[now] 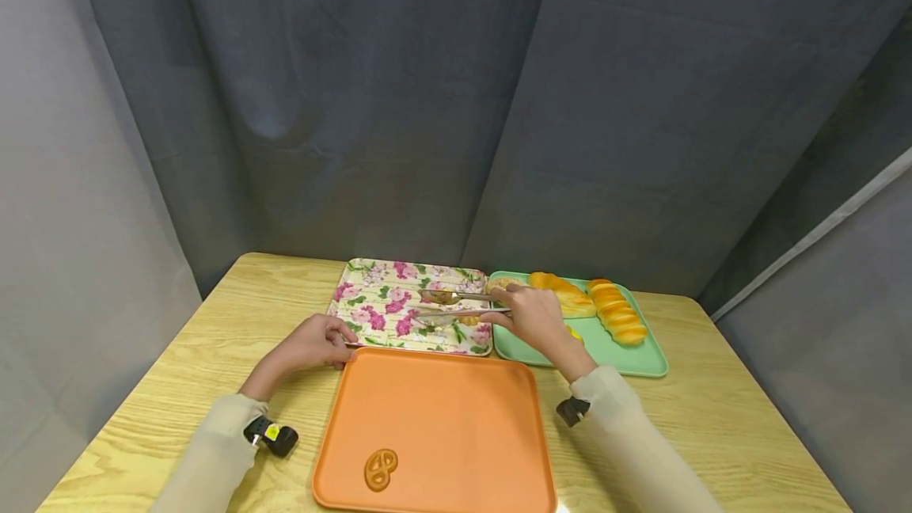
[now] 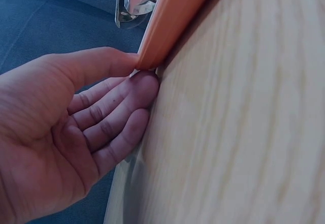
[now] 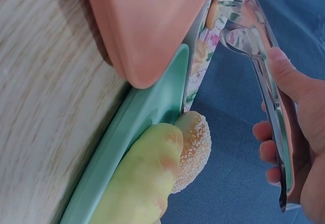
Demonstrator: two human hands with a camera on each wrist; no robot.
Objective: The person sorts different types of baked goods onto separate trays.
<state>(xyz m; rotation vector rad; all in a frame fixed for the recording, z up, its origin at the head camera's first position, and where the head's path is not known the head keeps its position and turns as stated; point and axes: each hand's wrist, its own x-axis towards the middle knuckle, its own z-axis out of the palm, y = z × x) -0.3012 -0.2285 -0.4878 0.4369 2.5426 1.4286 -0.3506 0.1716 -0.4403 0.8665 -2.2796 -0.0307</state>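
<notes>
My left hand (image 1: 321, 341) pinches the far left corner of the orange tray (image 1: 442, 426) between thumb and fingers. A brown pretzel-shaped cookie (image 1: 381, 469) lies near that tray's front left. My right hand (image 1: 533, 315) grips metal tongs (image 1: 473, 296), which reach leftward over the floral tray (image 1: 370, 315). The tong arms stand apart, their ends above that tray. Below them a small ridged cookie (image 1: 469, 321) lies on the floral tray. In the right wrist view, a brown cookie (image 3: 212, 14) shows beside the tong tips; whether they touch it I cannot tell.
A green tray (image 1: 598, 355) stands at the right, touching or nearly touching the floral tray. It bears a long ridged bread (image 1: 616, 313), another golden bread (image 1: 566, 295) and a white-speckled bread (image 1: 506, 283). Grey curtains (image 1: 370, 101) hang behind and beside the wooden table (image 1: 720, 418).
</notes>
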